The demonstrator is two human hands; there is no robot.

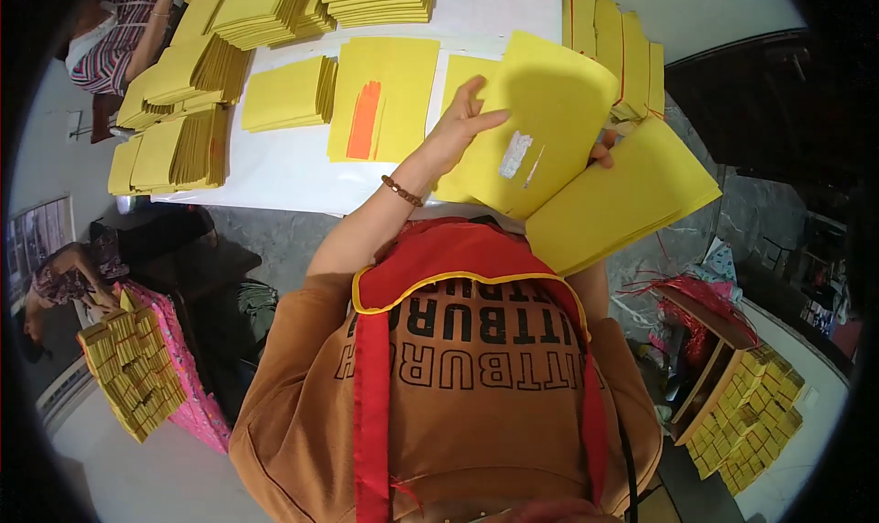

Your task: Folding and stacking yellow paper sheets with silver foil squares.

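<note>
A large flat yellow envelope (558,92) with a whitish patch is held up over the table's near edge. My left hand (453,129) grips its left edge, thumb lying across the front, with a brown beaded bracelet on the wrist. Only some fingertips of my right hand (604,149) show, curled at the envelope's right edge; the rest is covered by a thin sheaf of yellow envelopes (632,198) that appears to rest in that hand. Left of my left hand, another yellow envelope (407,74) with an orange patch lies flat on the white tabletop (284,166).
A small yellow pile (284,97) lies left of centre. Taller yellow stacks (188,147) line the left and far sides, and bundles (632,56) stand at the right. Another person (119,42) is at the far left. Bundled yellow stacks (746,413) sit lower right, near red strings (687,321).
</note>
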